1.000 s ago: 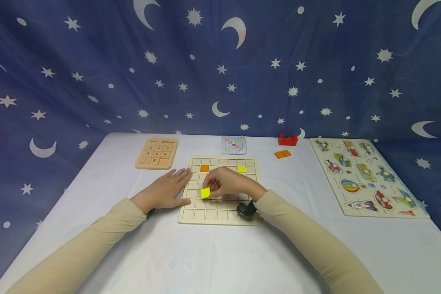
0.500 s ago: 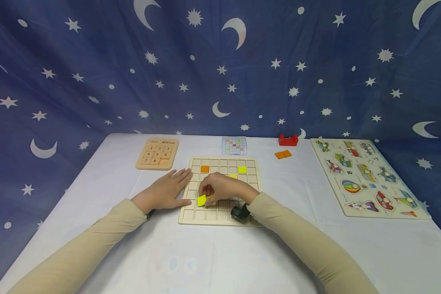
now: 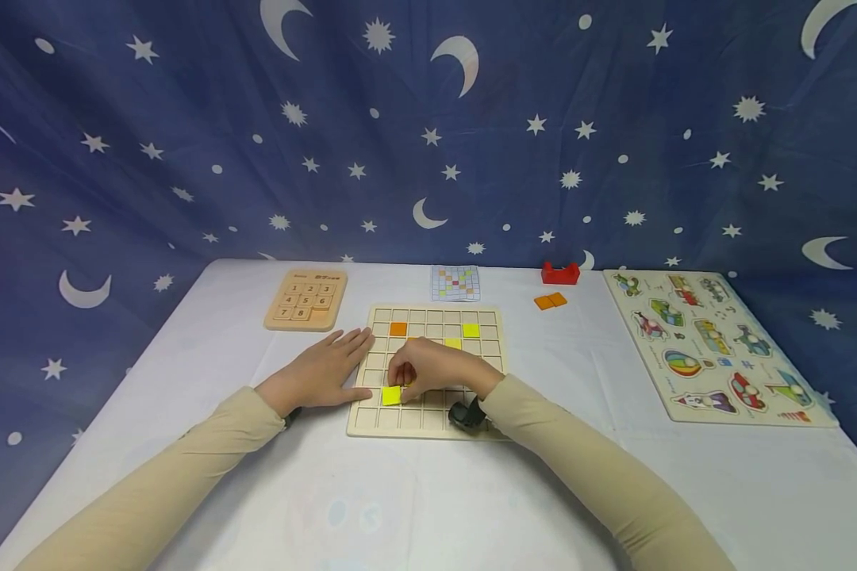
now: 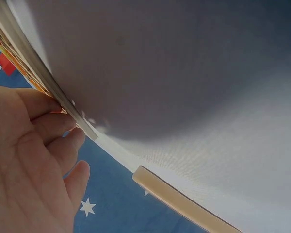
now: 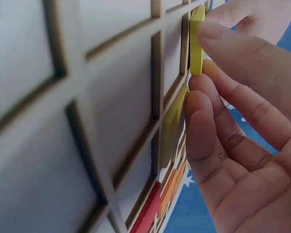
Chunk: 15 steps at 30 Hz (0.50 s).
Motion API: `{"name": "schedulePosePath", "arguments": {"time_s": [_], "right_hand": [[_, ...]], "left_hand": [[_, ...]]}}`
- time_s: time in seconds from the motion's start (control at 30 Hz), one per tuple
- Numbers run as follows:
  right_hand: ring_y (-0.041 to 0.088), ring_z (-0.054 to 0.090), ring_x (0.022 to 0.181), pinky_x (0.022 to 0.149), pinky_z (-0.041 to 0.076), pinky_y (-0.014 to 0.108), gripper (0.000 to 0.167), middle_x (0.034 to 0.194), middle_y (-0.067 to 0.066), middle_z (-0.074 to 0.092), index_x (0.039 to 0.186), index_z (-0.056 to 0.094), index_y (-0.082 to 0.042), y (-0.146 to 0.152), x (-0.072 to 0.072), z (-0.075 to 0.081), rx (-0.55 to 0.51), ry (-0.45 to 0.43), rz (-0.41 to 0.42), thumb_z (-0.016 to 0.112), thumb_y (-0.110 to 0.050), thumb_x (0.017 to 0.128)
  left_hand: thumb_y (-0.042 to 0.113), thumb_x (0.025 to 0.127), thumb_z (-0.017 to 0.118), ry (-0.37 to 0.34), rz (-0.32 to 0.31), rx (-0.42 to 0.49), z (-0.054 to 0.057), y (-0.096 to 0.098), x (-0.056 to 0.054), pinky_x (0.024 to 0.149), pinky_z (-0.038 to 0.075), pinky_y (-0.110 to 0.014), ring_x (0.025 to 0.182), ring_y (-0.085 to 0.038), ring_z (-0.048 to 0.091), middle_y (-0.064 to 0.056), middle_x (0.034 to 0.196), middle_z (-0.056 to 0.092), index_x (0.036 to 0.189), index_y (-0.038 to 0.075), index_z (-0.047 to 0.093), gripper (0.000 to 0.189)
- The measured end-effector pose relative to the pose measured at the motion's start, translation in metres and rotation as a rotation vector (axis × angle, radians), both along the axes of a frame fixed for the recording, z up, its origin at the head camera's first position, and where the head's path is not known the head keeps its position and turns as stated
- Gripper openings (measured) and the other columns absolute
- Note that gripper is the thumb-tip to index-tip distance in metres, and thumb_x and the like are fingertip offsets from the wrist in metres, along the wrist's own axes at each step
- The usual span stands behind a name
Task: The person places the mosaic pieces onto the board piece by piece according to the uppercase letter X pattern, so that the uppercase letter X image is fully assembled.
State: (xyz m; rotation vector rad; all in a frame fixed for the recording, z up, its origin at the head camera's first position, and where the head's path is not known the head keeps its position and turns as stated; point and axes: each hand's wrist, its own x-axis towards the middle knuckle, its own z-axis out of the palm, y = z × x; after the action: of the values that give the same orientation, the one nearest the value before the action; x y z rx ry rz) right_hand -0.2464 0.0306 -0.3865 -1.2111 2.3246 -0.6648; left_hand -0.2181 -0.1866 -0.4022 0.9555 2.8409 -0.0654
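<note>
My right hand (image 3: 436,369) pinches a yellow square tile (image 3: 391,396) over a cell near the lower left of a wooden grid board (image 3: 428,428). In the right wrist view, thumb and fingers grip that tile (image 5: 197,43), which stands at the cell's edge. Beyond it, another yellow tile (image 5: 173,128), a red tile (image 5: 146,208) and orange tiles (image 5: 167,194) sit in the grid. An orange tile (image 3: 397,329) and yellow tiles (image 3: 470,330) show in the upper rows; my right hand hides the grid's middle. With fingers extended, my left hand (image 3: 319,371) rests against the board's left edge.
A coloured pattern card (image 3: 455,283) lies behind the board. Two orange tiles (image 3: 550,300) and a red holder (image 3: 560,274) are at the back right. A number slide puzzle (image 3: 305,300) lies left, a picture puzzle board (image 3: 721,365) far right.
My right hand has carried the yellow tile toward the board's lower left, and the tile has turned from tilted to lined up with the grid. My left hand has stayed put.
</note>
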Motion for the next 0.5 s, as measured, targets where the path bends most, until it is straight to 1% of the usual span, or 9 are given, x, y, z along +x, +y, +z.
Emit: {"name": "schedulePosePath", "arguments": {"time_s": [0.27,0.5], "right_hand": [[0.005,0.052,0.067,0.062,0.046,0.013,0.013,0.075,-0.002,0.064,0.084,0.07,-0.009,-0.0018,0.001,0.0,0.01,0.019,0.008,0.079,-0.006,0.074],[0.006,0.054,0.07,0.065,0.049,0.015,0.015,0.081,-0.001,0.066,0.086,0.07,-0.009,0.0077,-0.0029,-0.0005,-0.021,-0.017,-0.021,0.079,-0.008,0.074]], "left_hand": [[0.057,0.09,0.048,-0.008,-0.003,0.002,-0.0001,0.0004,0.0001,0.118,0.02,-0.048,0.143,-0.034,0.022,-0.019,0.155,0.022,0.147,-0.003,0.024,0.086],[0.058,0.09,0.047,-0.012,0.009,-0.003,0.0014,0.0007,0.0005,0.119,0.019,-0.048,0.144,-0.034,0.022,-0.018,0.155,0.021,0.147,-0.003,0.023,0.087]]}}
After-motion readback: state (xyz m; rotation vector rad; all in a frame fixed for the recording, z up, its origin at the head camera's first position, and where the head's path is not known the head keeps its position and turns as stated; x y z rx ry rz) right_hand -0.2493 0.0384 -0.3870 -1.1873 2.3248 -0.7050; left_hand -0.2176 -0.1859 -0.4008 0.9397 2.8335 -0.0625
